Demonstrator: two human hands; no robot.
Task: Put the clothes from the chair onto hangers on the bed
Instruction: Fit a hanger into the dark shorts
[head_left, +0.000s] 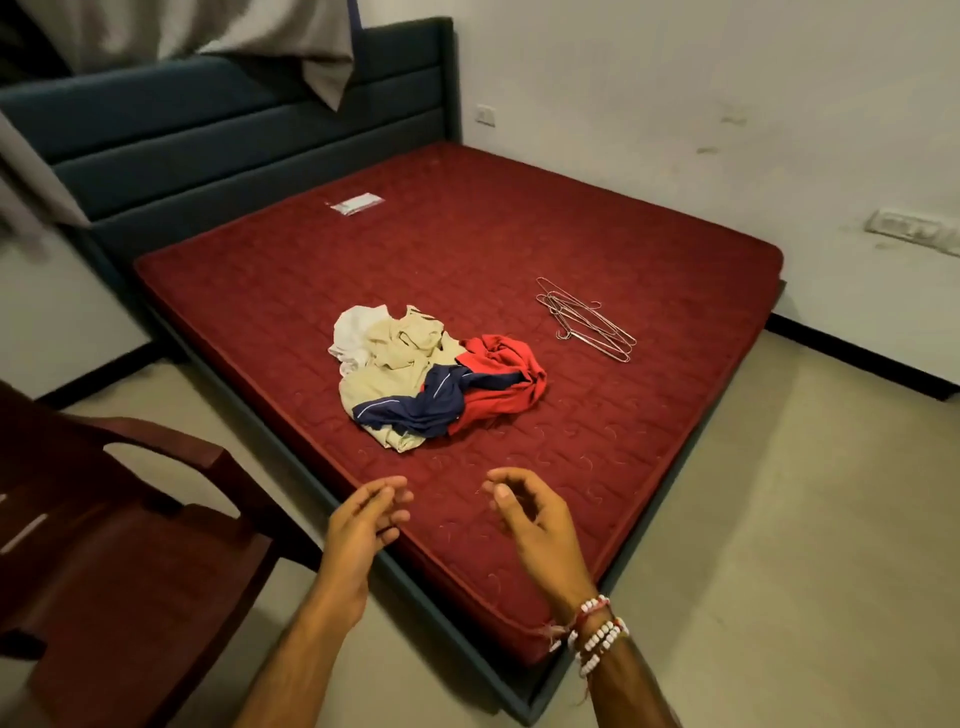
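Dim warm indoor light, soft shadows, wide-angle edge bending, slight blur

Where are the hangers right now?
In the head view, the hangers lie bunched on the mattress, right of the clothes pile and apart from it, nearer the bed's right edge.

You've got the clothes (439, 374) in one crumpled heap on the bed (467, 239), towards the near side of its red mattress. White and beige pieces are on the left, a navy one with white stripes runs across the front, and a red one is on the right. The wire hangers (587, 325) lie flat in a loose stack just right of the heap, apart from it. The dark wooden chair (130, 545) stands near left, beside the bed.
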